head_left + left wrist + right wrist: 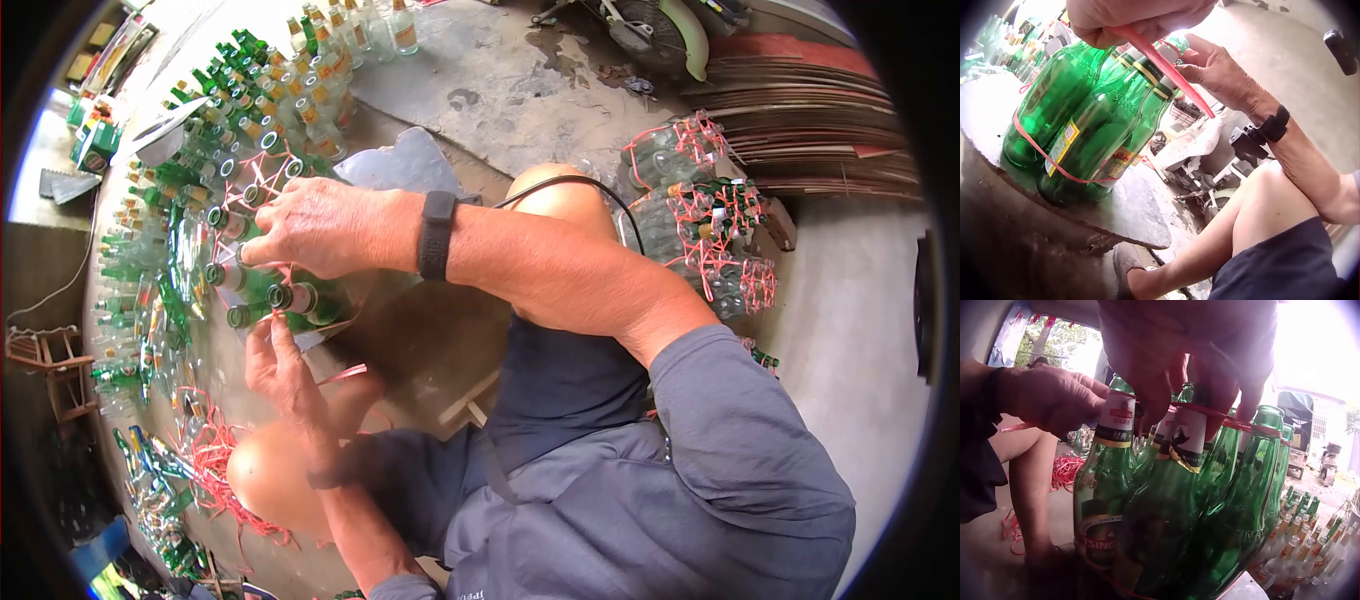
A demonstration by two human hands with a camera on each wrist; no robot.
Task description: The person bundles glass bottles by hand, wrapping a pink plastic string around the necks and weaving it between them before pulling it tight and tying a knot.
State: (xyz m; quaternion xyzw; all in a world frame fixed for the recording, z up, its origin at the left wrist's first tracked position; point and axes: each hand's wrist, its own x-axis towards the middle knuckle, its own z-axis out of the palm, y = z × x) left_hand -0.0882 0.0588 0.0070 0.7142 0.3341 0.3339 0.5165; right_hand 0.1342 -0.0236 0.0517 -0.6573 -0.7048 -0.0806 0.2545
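Note:
Several green bottles (325, 305) (1094, 131) (1229, 512) stand in a tight bundle, with red strap (1200, 407) running around and between their necks. Another red band (1041, 150) circles their lower bodies. My left hand (285, 370) (1141, 19) (1054, 400) pinches a strap at the near side of the necks, and a loose red end (345, 374) hangs out beside it. My right hand (320, 228) (1225, 75) (1191, 344) lies over the bundle, fingers bent down among the necks onto the strap; some of its fingertips are hidden.
The bundle stands on a flat board (1141, 209). Rows of loose bottles (235, 95) stand beyond and to the left. A heap of red strap (215, 455) lies by my knee. Tied bottle bundles (700, 215) and stacked cardboard (810, 125) are on the right.

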